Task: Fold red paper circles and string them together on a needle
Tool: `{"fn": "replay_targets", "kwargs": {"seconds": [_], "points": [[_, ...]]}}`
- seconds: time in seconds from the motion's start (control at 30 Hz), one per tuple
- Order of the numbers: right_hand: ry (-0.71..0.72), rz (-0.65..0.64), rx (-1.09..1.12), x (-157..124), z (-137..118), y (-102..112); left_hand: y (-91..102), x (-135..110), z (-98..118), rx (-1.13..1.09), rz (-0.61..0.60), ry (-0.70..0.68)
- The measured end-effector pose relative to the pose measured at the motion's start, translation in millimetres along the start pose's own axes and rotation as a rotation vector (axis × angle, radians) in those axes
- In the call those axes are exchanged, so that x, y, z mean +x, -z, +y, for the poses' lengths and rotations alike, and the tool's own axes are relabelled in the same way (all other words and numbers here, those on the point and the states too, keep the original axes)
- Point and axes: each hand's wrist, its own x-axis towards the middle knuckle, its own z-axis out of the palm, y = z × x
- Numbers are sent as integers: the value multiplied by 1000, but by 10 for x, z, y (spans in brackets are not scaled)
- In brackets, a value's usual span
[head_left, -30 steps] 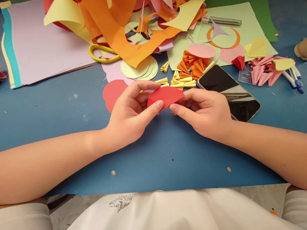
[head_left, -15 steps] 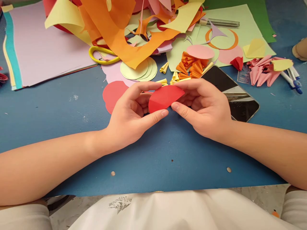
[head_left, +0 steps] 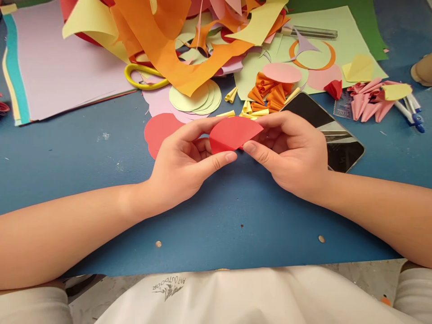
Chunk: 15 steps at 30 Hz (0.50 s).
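Grasping the red paper [head_left: 232, 134] between left hand [head_left: 182, 164] and right hand [head_left: 293, 153], leaving yellow cones [head_left: 247, 108] just beyond the grip; resting the left thumb [head_left: 218, 163] lower than a second ago, baring more of the paper's face, apparently readjusting the hold.

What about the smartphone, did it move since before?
No. Judged against the near edge of the blue table, the smartphone lies in the same place.

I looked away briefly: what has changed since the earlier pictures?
The right hand lifted its index finger toward the top edge of the red paper; the left hand slid its thumb down and rightward to the lower edge. Both still hold it; phone and green circles stayed.
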Motion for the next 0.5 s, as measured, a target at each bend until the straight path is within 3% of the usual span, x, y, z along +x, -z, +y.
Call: {"fn": "replay_targets", "kwargs": {"seconds": [0.27,0.5], "points": [[71,-11,-296,32,-52,61,0,5,21,17,-6,20],[174,-48,-219,50,-83,55,8,13,40,-30,-59,70]]}}
